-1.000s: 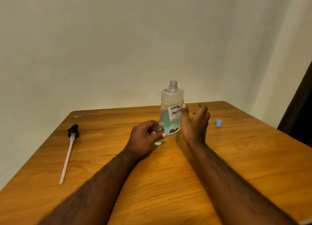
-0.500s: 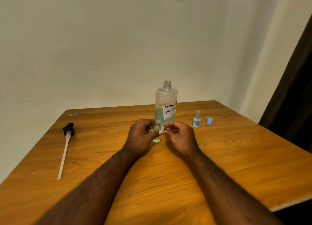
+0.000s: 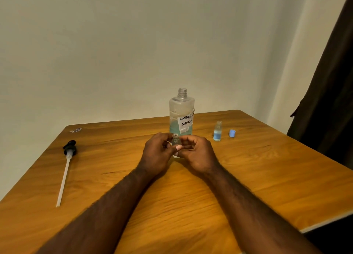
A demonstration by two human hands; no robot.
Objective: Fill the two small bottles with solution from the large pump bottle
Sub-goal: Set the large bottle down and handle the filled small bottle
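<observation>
Head view: left hand [image 3: 156, 154] grip clamped on small bottle [image 3: 176, 139], right hand [image 3: 196, 154] pinching beside it

One view only, head-mounted and wide-angle. It looks forward and down from above the near edge of the table [image 3: 267, 177], facing the far edge and the wall [image 3: 114, 53] behind it. Both forearms enter from the bottom of the frame; the left hand [image 3: 158, 152] and right hand [image 3: 198, 154] sit near frame centre, at close range. The far left and far right corners of the table are in view; the near corners are cut off. A dark curtain [image 3: 328, 91] fills the right margin. No second view is available for overlap.
</observation>
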